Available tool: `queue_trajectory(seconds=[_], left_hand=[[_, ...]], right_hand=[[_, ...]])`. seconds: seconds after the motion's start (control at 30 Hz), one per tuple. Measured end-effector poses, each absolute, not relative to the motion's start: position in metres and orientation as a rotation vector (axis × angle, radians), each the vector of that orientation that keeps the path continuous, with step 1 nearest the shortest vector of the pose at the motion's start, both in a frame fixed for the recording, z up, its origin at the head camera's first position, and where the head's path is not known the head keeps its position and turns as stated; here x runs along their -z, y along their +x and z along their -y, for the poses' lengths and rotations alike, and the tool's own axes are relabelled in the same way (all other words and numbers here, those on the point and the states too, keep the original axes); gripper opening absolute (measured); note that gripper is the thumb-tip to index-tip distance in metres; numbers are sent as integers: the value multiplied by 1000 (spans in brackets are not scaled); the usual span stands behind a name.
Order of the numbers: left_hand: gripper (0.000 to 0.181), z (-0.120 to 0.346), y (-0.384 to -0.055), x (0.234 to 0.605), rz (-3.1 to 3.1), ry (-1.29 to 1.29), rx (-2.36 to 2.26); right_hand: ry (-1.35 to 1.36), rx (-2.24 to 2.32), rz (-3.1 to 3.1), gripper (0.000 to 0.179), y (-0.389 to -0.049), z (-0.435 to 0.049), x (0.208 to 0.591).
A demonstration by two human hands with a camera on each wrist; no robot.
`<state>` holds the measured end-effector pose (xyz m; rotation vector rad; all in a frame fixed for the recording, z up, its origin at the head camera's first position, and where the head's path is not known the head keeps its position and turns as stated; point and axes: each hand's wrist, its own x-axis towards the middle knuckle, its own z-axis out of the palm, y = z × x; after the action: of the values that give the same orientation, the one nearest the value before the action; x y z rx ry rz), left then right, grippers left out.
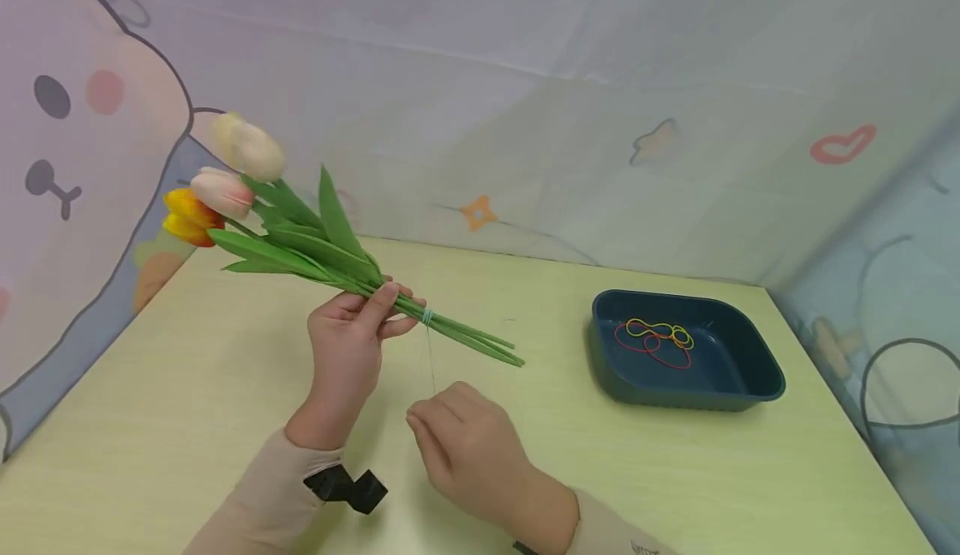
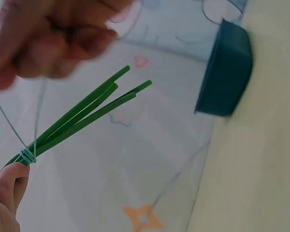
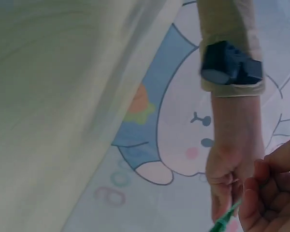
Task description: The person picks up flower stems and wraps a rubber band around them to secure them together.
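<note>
A bunch of tulips (image 1: 225,192) with yellow-orange, pink and pale cream blooms is held at a slant above the table by my left hand (image 1: 347,355). Thumb and fingers grip the green stems (image 1: 474,342) just below the leaves, blooms to the upper left. A thin teal rubber band (image 2: 27,155) is wound around the stems beside the left fingers. One loop of it stretches down to my right hand (image 1: 480,447), which pinches its end. In the left wrist view the two strands run up to the blurred right fingers. The right wrist view shows the left hand (image 3: 224,176) beyond the right one.
On the table's right side stands a dark blue plastic basin (image 1: 675,395). Loose red and yellow rubber bands (image 1: 678,338) lie inside it. A cartoon-printed cloth (image 1: 525,122) hangs behind the table. My left sleeve carries a black wrist device (image 1: 347,489).
</note>
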<state>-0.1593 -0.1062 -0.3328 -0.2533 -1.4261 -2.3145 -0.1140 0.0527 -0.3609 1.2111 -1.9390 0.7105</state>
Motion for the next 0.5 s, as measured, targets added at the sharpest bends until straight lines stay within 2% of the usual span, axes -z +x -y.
queue_trajectory(seconds=[0.1,0.23,0.37,0.5], left_hand=[[11,105,-163,342,1644,-293,2055],[10,105,-164,346,1919,-386,1904],[15,106,-159,339,2082,-474,2002],[17,112,-155,329,1975,-619,2292]], right_hand=[[1276,-663,1948,25,-114,-57,347],[1322,-662,1925,21,-132,-76,322],[1330,-679,1918,22,-151,-98,309],[1271,-784,1922,28,-159,-114,309]])
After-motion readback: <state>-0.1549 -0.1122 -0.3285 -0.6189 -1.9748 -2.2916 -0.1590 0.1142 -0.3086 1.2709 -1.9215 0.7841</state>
